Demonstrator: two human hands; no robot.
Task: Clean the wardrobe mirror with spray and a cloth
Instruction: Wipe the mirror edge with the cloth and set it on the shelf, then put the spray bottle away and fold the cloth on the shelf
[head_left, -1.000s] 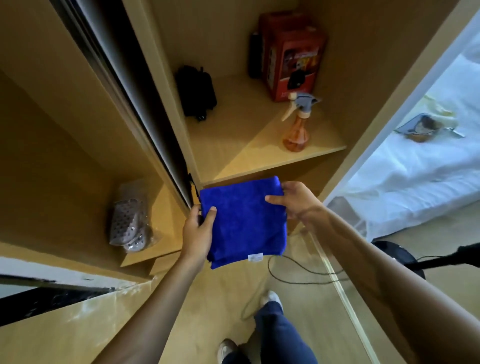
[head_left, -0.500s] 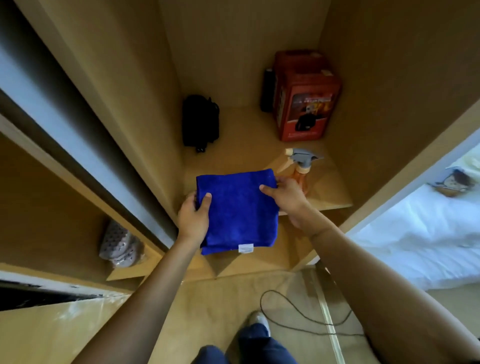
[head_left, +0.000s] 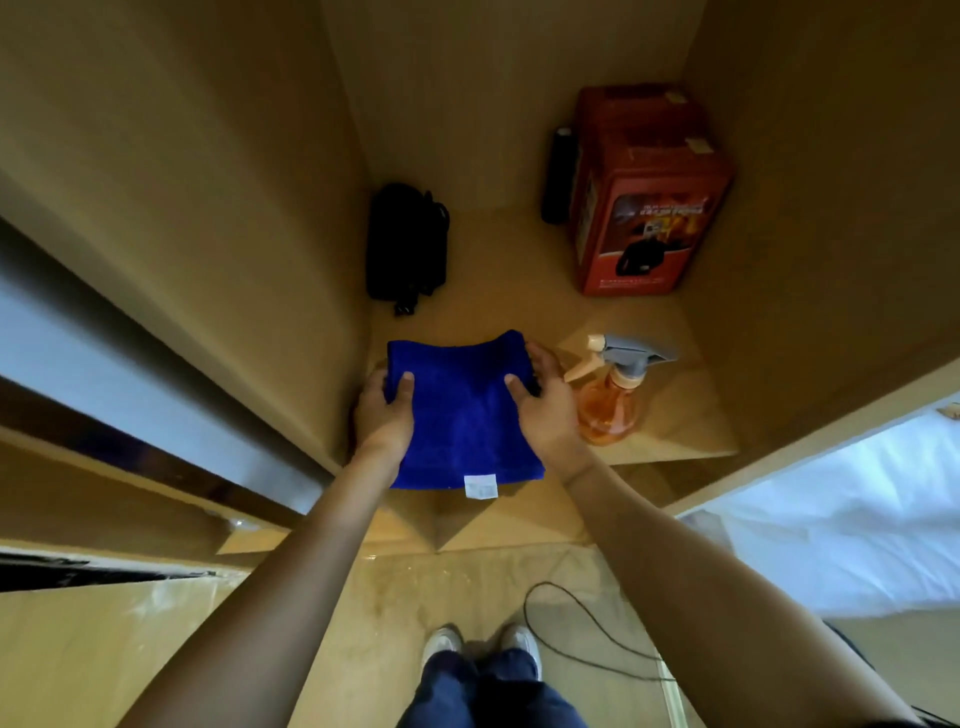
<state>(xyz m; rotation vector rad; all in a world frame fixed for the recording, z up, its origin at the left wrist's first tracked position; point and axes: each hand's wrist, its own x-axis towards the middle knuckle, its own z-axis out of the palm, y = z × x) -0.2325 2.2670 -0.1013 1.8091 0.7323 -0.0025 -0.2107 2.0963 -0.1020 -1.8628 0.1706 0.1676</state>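
Note:
A folded blue cloth (head_left: 462, 410) with a small white tag lies at the front of a wooden wardrobe shelf (head_left: 675, 436), its near edge hanging over the shelf front. My left hand (head_left: 384, 410) grips its left edge, thumb on top. My right hand (head_left: 545, 405) grips its right edge the same way. An orange spray bottle (head_left: 608, 400) with a grey trigger head stands upright just right of my right hand. The sliding wardrobe door (head_left: 130, 374) runs along the left, seen edge-on.
A red box (head_left: 649, 197) stands at the shelf's back right with a dark slim object (head_left: 558, 176) behind it. A black pouch (head_left: 408, 244) leans at the back left. A black cable (head_left: 587, 629) lies on the floor by my shoes. A white bed (head_left: 857, 519) is at right.
Both hands have carried the cloth forward and up from below the shelf onto its front edge. My view has moved closer to the shelf.

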